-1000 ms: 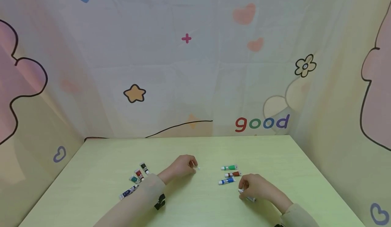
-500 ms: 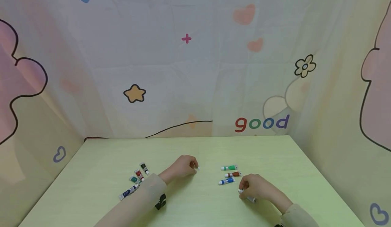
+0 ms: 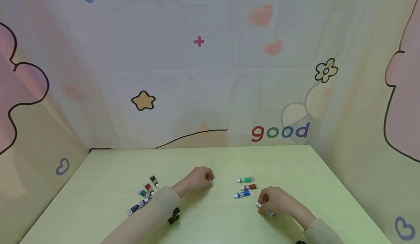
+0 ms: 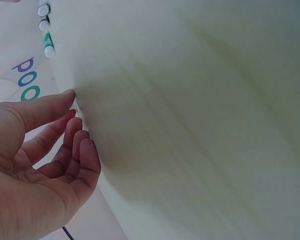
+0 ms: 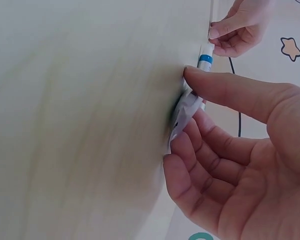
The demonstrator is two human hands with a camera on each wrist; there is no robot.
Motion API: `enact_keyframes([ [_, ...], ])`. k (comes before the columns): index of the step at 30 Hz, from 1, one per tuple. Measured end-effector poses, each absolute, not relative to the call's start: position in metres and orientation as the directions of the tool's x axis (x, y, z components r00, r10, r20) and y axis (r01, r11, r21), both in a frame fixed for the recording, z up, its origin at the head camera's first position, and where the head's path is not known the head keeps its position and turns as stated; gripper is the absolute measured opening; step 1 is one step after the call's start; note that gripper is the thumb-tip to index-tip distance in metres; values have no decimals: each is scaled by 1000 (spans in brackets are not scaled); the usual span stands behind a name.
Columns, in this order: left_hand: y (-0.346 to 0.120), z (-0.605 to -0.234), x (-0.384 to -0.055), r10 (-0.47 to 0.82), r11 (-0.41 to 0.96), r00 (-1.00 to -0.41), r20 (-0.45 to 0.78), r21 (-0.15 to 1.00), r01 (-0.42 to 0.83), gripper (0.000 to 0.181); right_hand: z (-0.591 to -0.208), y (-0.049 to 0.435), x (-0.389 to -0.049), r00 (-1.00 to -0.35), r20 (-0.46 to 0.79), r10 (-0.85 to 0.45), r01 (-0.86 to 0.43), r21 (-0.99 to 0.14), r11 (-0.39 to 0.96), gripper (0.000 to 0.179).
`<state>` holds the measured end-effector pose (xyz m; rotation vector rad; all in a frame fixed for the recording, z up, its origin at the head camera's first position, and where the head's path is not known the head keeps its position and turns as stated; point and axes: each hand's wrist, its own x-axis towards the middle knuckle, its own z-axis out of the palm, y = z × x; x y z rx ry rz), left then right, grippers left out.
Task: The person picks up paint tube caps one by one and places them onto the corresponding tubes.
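On the table (image 3: 213,222) my left hand (image 3: 197,178) brings thumb and forefinger round a small white piece (image 3: 213,180); its kind is too small to tell. My right hand (image 3: 275,200) pinches a whitish paint tube (image 5: 186,107) lying low at the table; its white cap (image 3: 258,204) pokes out past the fingers, and the tube's middle is covered. Left of this hand lie a blue paint tube (image 3: 242,194), a brown-red paint tube (image 3: 250,187) and a green paint tube (image 3: 245,179), caps to the left.
Near the left forearm (image 3: 144,215) lie a dark blue tube (image 3: 137,206), a teal tube (image 3: 143,193), a red tube (image 3: 149,188) and a black tube (image 3: 154,181). A printed cloth (image 3: 183,72) hangs behind the table.
My left hand has slid slightly right, so its fingertips now reach round the small white piece. The right hand stays on its paint tube, nearly still.
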<state>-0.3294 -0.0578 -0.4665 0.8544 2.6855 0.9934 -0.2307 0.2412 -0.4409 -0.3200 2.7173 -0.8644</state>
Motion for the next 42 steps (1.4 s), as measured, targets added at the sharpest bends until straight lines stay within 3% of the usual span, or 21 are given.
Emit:
enact_keyframes([
  [19,-48,-467,-327,580,637,-810,84,573,515,5,-442,249,-228,-927,-183,-326,-154,-608,779,22],
  [28,-53,-463,-328,560,616,-823,96,615,492,5,-443,250,-229,-935,-167,-311,-151,-608,779,22],
  [42,-73,-420,-339,477,580,-861,175,673,458,3,-403,252,-241,-964,-56,-262,-172,-620,765,18],
])
